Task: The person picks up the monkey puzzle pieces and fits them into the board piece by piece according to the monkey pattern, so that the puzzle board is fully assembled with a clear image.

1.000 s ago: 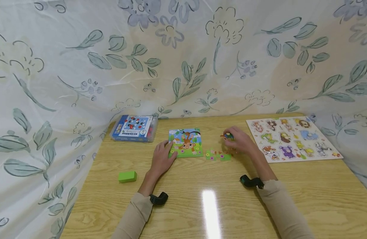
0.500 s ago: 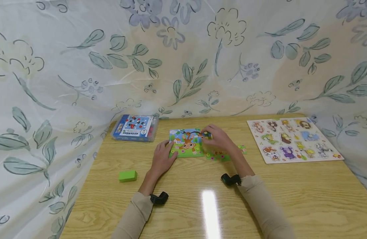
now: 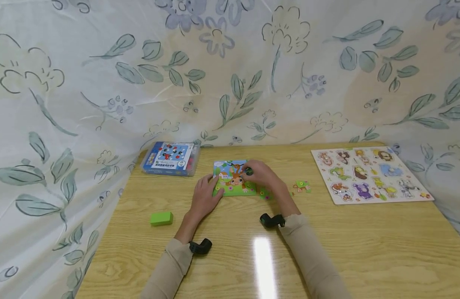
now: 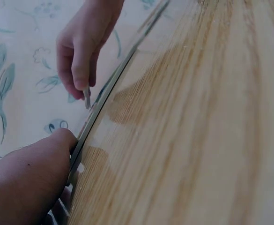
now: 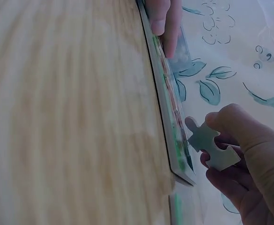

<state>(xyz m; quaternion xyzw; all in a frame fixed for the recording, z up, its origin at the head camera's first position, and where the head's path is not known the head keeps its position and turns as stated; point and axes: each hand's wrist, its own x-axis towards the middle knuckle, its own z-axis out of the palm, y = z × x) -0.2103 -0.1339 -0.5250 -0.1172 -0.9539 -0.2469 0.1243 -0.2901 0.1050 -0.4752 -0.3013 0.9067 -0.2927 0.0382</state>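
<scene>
The right hand (image 3: 260,174), pinching a puzzle piece (image 5: 216,147), has swung left from the loose pieces (image 3: 302,186) to over the upper right of the monkey puzzle (image 3: 234,189) at frame centre, where the relaxed left hand (image 3: 206,196) rests, so fitting seems under way.

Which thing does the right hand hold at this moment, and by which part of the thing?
The right hand pinches a jigsaw piece by its edge, between thumb and fingers; one rounded knob sticks out free.
</scene>
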